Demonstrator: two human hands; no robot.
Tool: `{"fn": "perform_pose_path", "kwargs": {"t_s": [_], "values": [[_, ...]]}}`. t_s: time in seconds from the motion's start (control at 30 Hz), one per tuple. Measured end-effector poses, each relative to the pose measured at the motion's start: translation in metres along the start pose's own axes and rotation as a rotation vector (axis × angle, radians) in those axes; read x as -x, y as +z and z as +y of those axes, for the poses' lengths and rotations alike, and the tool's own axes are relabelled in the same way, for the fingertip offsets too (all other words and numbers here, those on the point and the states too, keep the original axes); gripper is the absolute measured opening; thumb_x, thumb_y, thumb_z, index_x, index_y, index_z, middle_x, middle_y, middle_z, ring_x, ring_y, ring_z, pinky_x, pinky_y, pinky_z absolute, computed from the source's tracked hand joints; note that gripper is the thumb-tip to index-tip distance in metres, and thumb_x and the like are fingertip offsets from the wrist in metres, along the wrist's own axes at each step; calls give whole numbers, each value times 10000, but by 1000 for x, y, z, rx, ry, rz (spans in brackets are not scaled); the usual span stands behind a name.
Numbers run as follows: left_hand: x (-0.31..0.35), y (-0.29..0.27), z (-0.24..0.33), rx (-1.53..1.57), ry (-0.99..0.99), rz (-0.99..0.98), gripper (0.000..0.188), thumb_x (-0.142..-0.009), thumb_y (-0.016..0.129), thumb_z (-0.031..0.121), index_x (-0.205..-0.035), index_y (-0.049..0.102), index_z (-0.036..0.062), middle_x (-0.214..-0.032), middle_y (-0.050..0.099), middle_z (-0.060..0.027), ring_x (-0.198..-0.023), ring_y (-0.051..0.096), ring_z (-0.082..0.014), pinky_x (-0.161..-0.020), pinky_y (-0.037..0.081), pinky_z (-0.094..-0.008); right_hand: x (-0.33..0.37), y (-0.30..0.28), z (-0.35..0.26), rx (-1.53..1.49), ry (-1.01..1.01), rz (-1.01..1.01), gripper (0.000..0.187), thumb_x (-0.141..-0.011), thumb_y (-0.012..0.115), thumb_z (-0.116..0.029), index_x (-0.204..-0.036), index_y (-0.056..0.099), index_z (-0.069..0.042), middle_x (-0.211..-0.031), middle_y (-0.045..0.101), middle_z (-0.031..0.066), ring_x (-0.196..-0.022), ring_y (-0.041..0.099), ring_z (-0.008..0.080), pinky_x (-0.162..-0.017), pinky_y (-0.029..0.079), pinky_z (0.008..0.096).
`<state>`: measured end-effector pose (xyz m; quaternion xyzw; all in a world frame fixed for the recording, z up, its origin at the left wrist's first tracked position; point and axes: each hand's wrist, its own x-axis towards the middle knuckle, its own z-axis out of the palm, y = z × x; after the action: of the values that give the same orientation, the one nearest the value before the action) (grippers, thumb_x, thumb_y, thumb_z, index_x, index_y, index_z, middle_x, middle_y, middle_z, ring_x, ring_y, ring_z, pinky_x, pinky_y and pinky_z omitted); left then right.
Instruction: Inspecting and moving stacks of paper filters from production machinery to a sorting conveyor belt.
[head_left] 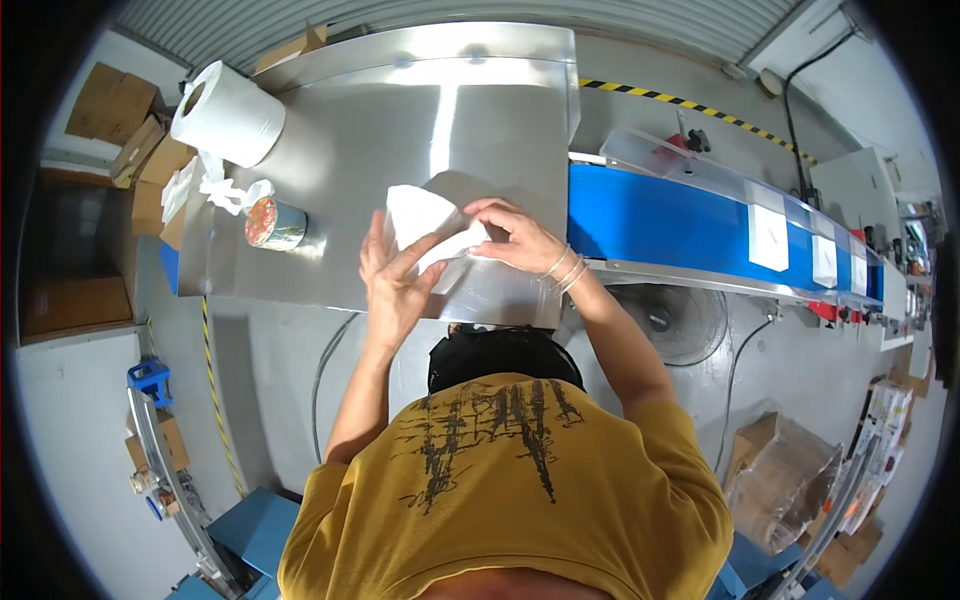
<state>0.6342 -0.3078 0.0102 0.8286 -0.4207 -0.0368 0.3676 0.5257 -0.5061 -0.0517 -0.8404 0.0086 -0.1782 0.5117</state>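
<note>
Over the near part of the steel table, a folded white sheet, which looks like paper towel, is between my hands. My left hand grips its left and lower side, thumb and fingers closing on it. My right hand pinches its right end, where the sheet narrows into a fold. Whether anything lies inside the sheet is hidden. To the left stands a large white paper roll. Nearer to me is a can with a multicoloured face, and crumpled white paper lies beside it.
A blue conveyor belt with clear side guards runs off to the right of the table. White cards hang along its near side. Cardboard boxes are stacked at the far left. A round fan sits below the conveyor.
</note>
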Motion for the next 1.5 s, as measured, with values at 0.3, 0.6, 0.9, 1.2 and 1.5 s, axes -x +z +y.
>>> {"fn": "perform_pose_path", "kwargs": {"t_s": [0.3,0.6,0.9,1.2,1.5], "values": [[9,2,27,49,-155,67,440,-841,597,-34,-1245,607,138,-1455,312,-221,-1249,470,-359,-942,507,-395,121,-125,64,69,729,784,257,-913,631,-266,-992,587,-25,-790,613,61,-694,513,118,-627,444,300],[30,28,22,44,-68,80,428,-828,633,-17,-1200,651,194,-1447,322,-239,-1225,474,-388,-948,485,-411,128,-167,48,874,356,584,507,-796,723,-289,-1224,561,-71,-1164,602,199,-1063,566,376,-924,437,433],[31,29,16,-27,-12,88,403,-784,678,-2,-1103,713,241,-1434,347,-266,-1221,451,-396,-1004,372,-440,4,-24,-13,-144,140,-18,516,-734,788,-130,-1191,549,-96,-1196,537,19,-1076,523,176,-877,445,305],[29,23,13,-20,15,34,417,-760,686,-19,-1092,716,231,-1451,351,-213,-1257,410,-382,-1014,349,-462,-10,-15,-10,-201,195,-136,518,-709,801,-116,-1163,554,-83,-1157,544,37,-1080,502,188,-932,428,328],[18,19,17,7,-64,80,355,-784,705,51,-1108,699,197,-1406,403,-216,-1246,426,-369,-1018,359,-456,16,-24,16,-60,-16,-71,415,-797,737,-126,-1145,522,-56,-1097,552,24,-1033,508,140,-846,442,284]]}}
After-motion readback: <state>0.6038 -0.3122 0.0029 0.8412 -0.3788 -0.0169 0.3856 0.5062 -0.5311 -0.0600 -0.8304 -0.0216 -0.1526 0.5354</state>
